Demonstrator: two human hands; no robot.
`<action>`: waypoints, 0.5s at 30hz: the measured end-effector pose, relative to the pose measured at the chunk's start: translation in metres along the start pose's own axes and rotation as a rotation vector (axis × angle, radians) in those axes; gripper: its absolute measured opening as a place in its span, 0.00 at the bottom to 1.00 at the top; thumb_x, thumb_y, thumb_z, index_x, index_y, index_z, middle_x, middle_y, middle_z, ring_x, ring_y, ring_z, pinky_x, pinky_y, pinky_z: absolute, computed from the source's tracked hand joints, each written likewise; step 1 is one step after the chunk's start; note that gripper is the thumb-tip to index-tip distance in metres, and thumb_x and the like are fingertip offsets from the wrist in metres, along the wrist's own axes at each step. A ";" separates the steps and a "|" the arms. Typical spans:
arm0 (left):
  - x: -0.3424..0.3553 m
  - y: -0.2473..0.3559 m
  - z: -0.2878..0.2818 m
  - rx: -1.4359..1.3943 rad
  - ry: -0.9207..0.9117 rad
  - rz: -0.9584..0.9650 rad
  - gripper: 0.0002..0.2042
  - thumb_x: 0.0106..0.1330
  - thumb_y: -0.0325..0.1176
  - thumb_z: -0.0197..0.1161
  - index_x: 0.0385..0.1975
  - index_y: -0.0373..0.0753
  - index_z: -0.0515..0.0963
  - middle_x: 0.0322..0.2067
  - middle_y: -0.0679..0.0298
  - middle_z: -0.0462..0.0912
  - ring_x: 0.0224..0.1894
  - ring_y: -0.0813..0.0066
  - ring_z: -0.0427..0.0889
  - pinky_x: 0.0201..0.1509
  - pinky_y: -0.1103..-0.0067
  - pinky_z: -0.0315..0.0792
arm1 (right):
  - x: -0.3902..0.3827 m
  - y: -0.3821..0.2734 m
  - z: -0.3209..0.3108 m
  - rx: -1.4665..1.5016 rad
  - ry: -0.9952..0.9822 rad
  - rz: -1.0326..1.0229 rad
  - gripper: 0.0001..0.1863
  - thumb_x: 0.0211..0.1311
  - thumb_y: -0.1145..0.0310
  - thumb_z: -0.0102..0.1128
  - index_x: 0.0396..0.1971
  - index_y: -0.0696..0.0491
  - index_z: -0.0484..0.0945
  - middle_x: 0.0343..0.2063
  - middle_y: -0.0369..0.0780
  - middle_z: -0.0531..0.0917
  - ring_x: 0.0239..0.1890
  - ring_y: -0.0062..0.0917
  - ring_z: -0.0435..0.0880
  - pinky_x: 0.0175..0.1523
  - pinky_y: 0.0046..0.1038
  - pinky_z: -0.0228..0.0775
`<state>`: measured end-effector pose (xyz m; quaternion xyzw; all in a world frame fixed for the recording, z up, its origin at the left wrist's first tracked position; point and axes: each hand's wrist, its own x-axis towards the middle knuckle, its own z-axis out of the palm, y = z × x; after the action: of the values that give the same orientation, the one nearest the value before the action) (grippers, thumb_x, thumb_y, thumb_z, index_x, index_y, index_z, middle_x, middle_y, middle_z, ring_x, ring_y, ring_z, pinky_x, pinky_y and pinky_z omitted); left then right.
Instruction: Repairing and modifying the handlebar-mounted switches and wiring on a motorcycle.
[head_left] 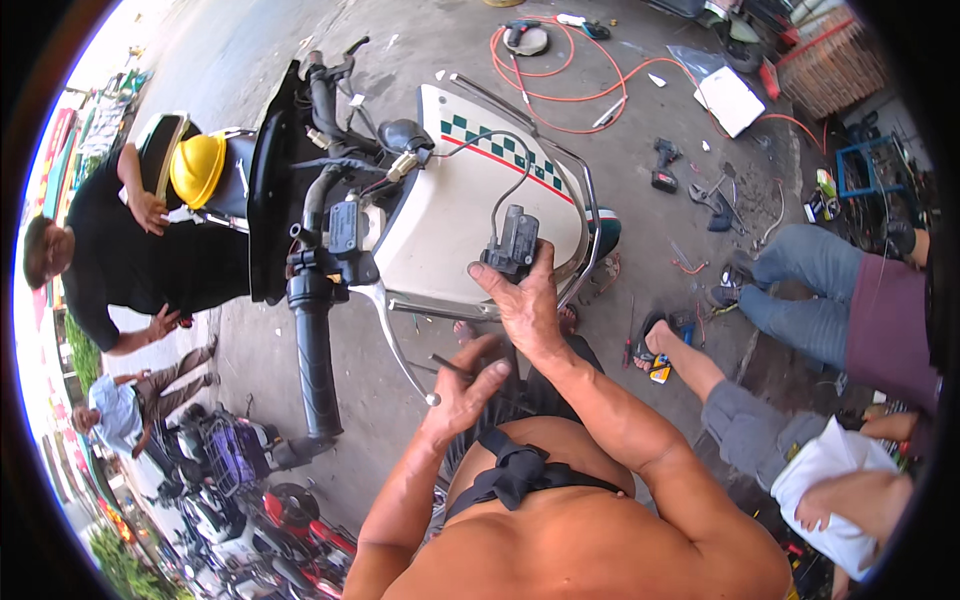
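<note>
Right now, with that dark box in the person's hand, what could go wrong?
The right hand grips the box low down; if the grip slips, the box could drop onto the white panel or the ground. A thin cable loops up from the box, so a sharp pull might strain it. The left hand holds a thin rod close to the lever, which it could knock.

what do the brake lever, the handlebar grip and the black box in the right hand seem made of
Brake lever: probably bare metal, judging by its smooth silvery sheen. Handlebar grip: likely rubber, given its dull black surface. Black box in the right hand: painted metal or hard plastic; its dark, low-sheen casing leaves that open.
</note>
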<state>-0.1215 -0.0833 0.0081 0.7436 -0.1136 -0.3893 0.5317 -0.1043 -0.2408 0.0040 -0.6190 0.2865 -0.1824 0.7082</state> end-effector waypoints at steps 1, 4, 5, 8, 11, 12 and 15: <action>0.002 0.002 0.008 -0.061 -0.010 0.024 0.26 0.64 0.40 0.63 0.56 0.27 0.69 0.46 0.56 0.78 0.46 0.72 0.76 0.51 0.76 0.70 | 0.000 0.001 0.003 -0.032 0.029 -0.073 0.25 0.56 0.63 0.70 0.40 0.59 0.62 0.29 0.39 0.74 0.33 0.24 0.74 0.40 0.27 0.69; 0.004 0.009 0.027 -0.172 0.082 0.035 0.22 0.63 0.33 0.61 0.53 0.25 0.69 0.42 0.59 0.80 0.45 0.71 0.77 0.52 0.76 0.70 | -0.005 -0.009 0.005 -0.037 -0.054 -0.003 0.29 0.53 0.62 0.71 0.43 0.60 0.62 0.32 0.40 0.75 0.35 0.24 0.74 0.43 0.27 0.68; 0.005 0.009 0.029 -0.211 0.140 0.032 0.21 0.63 0.31 0.60 0.52 0.25 0.70 0.41 0.60 0.80 0.44 0.71 0.77 0.52 0.76 0.70 | -0.006 -0.016 0.006 -0.013 -0.098 0.053 0.30 0.52 0.61 0.72 0.45 0.60 0.63 0.33 0.40 0.75 0.35 0.25 0.74 0.44 0.28 0.68; -0.002 0.021 0.022 -0.288 0.190 -0.024 0.20 0.60 0.30 0.60 0.51 0.28 0.71 0.40 0.62 0.80 0.40 0.77 0.76 0.45 0.79 0.71 | 0.003 -0.028 -0.018 0.050 -0.329 0.043 0.30 0.56 0.55 0.65 0.50 0.60 0.65 0.41 0.41 0.77 0.43 0.25 0.75 0.50 0.27 0.67; -0.009 0.026 0.008 -0.447 0.182 -0.033 0.21 0.59 0.31 0.61 0.51 0.28 0.71 0.38 0.63 0.80 0.37 0.80 0.76 0.41 0.82 0.70 | 0.005 -0.025 -0.026 0.231 -0.436 0.074 0.29 0.62 0.54 0.59 0.54 0.60 0.64 0.46 0.43 0.77 0.46 0.26 0.75 0.51 0.28 0.68; -0.012 0.028 0.003 -0.488 0.158 -0.020 0.21 0.59 0.31 0.62 0.51 0.28 0.71 0.37 0.63 0.80 0.35 0.81 0.75 0.39 0.83 0.70 | 0.005 -0.028 -0.025 0.344 -0.452 0.160 0.29 0.65 0.53 0.56 0.56 0.59 0.63 0.49 0.43 0.76 0.47 0.26 0.76 0.52 0.28 0.69; -0.023 0.033 -0.002 -0.531 0.155 -0.008 0.23 0.58 0.34 0.64 0.51 0.27 0.71 0.33 0.64 0.79 0.31 0.80 0.75 0.35 0.83 0.69 | 0.008 -0.043 -0.012 0.566 -0.522 0.308 0.27 0.66 0.51 0.54 0.56 0.55 0.65 0.52 0.42 0.74 0.43 0.29 0.79 0.46 0.29 0.78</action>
<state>-0.1279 -0.0818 0.0481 0.6063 0.0362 -0.3494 0.7135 -0.1014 -0.2622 0.0438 -0.3752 0.1250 0.0174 0.9183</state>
